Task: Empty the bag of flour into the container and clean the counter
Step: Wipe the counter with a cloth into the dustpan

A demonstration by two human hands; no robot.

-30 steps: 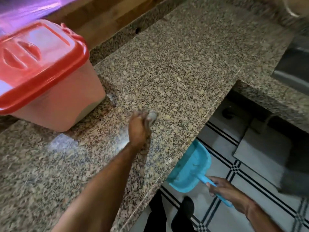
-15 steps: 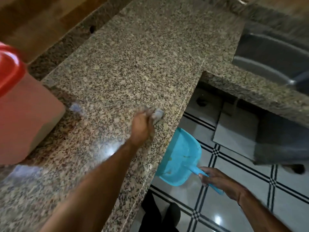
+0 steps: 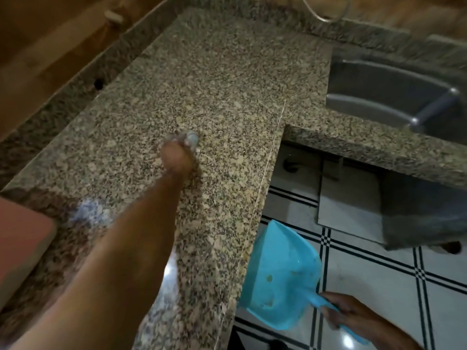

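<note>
Wiping across the granite counter [image 3: 214, 79] with the left hand [image 3: 177, 160], fingers curled shut around a small pale wad, perhaps a cloth [image 3: 190, 138], peeking out past the knuckles; too blurred to tell which. Held the blue dustpan [image 3: 280, 276] by its handle in the right hand [image 3: 353, 313], fingers wrapped tight around it, pan mouth tucked just below the counter edge, nearer the body than the wiping fingers.

Could well have gone wrong at the edge: crumbs pushed off to one side of the pan would likely land on the tiled floor [image 3: 379, 279], since the pan sat well back from the spot straight out from the wad. Tilting the pan might also tip out the yellowish specks already inside.

Showed only a pinkish corner of the container [image 3: 22, 236], far behind the left wrist at the frame's edge, resting on the counter. Looked mostly clean around the fingers, apart from a whitish patch [image 3: 88, 210] beside the forearm, either glare or flour. Showed no flour bag anywhere. Lay beyond the fingertips, to the right: a steel sink [image 3: 391, 97].
</note>
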